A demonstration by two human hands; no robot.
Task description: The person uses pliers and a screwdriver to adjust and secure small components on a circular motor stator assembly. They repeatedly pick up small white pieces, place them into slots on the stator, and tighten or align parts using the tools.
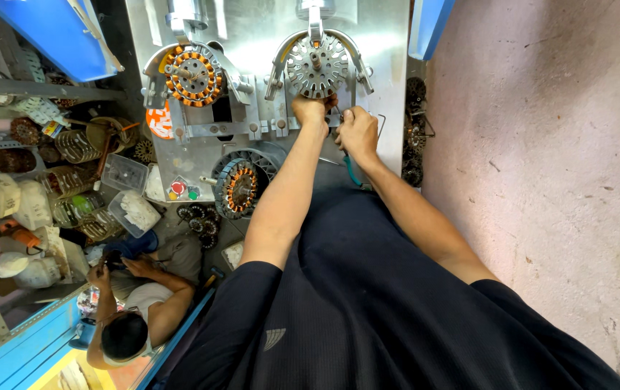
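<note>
My left hand [308, 110] reaches up to the lower edge of a bare metal stator core [316, 66] clamped in the right-hand fixture of a steel winding machine [252, 43], fingers closed against it. My right hand [357, 132] sits just right of it, closed around a small tool with a teal handle [352, 170] that hangs below the fist. On the left-hand fixture sits a stator [193, 74] wound with copper coils. A third wound stator [238, 186] leans at the machine's lower edge.
Another person [133, 318] sits low at the left, hands on a small object. Shelves [28, 166] at the left hold wire coils, plastic tubs and parts. Small stator cores [414, 137] are stacked at the machine's right side. Pinkish wall [541, 180] fills the right.
</note>
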